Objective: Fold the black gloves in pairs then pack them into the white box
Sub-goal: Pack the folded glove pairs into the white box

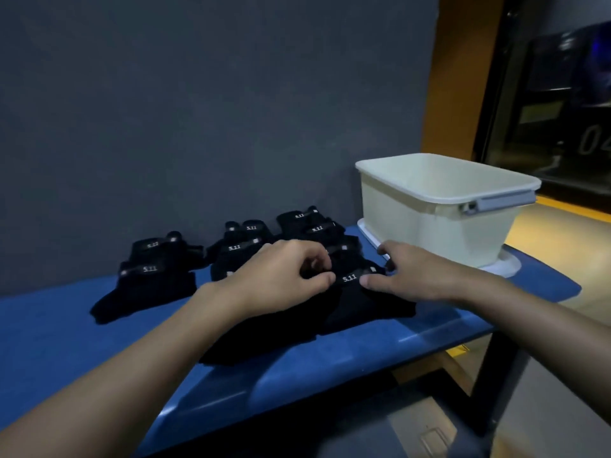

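Presently, your left hand point(281, 272): fingers curled, with thumb and fingertips pinching the cuff of the black glove point(363, 309) just left of its "5.11" strap.
Your right hand point(420, 276): thumb pressed on the right end of that same strap, and fingers bent over the far edge of the cuff, so you grip the cuff between them.
Where the black glove lies: flat on the blue bench point(66, 342), under and between your two hands, cuff pointing away from you. More black fabric spreads toward you beneath your left wrist.
Left stack point(155, 276): well to the left of your left hand, with two "5.11" straps, one behind the other.
Middle stack point(236, 249): just beyond your left knuckles, partly hidden by them.
Far stack point(310, 223): beyond the gap between your hands, close to the grey wall point(198, 94).
White box point(429, 226): just beyond your right fingertips, upright and open-topped, standing on a white lid point(510, 266), with a grey handle point(502, 201) at the end farthest from your left hand.
Inside the white box: only the pale inner walls near the rim show. The near wall hides the floor, so you cannot tell what it holds.
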`<state>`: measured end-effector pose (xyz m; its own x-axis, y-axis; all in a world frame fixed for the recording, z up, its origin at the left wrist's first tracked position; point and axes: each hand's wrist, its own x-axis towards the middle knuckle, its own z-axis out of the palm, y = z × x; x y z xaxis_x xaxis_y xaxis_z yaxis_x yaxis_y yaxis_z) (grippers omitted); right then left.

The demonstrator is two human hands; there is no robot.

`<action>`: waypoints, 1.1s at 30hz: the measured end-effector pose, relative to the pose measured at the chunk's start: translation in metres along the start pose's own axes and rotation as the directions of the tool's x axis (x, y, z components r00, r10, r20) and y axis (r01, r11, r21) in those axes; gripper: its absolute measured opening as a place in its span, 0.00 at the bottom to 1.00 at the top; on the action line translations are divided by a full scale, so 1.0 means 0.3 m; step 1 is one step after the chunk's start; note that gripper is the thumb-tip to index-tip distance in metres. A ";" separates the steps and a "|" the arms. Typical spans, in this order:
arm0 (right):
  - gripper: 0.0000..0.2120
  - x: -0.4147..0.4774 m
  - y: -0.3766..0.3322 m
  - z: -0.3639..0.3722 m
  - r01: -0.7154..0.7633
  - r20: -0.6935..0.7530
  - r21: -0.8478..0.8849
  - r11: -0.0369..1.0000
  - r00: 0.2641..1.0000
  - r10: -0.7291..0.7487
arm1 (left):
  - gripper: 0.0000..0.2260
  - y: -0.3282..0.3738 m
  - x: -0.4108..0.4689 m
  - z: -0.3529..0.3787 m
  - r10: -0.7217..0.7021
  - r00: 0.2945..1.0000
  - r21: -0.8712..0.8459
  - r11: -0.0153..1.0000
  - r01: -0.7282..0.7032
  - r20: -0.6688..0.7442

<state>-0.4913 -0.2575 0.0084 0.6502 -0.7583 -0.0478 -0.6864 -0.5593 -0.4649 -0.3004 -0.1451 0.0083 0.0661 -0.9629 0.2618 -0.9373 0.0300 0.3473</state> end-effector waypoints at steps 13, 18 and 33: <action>0.12 0.069 0.016 0.026 0.074 0.174 0.163 0.984 0.979 -0.103 | 0.12 -0.002 -0.007 0.035 -0.151 0.984 0.147 0.980 0.136 0.098; 0.22 0.073 0.039 0.078 -0.002 0.148 0.365 0.931 0.987 -0.056 | 0.14 0.009 -0.023 0.048 -0.213 0.974 0.126 0.971 0.202 0.078; 0.19 0.018 0.058 0.020 0.138 -0.059 0.678 0.722 0.989 -0.134 | 0.16 0.064 -0.017 -0.008 -0.246 0.969 -0.123 0.963 0.239 -0.040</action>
<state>-0.4979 -0.2695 -0.0052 0.7157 -0.6951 0.0674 -0.1848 -0.2817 -0.9415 -0.3179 -0.1389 0.0159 0.3082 -0.9291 0.2046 -0.8448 -0.1684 0.5079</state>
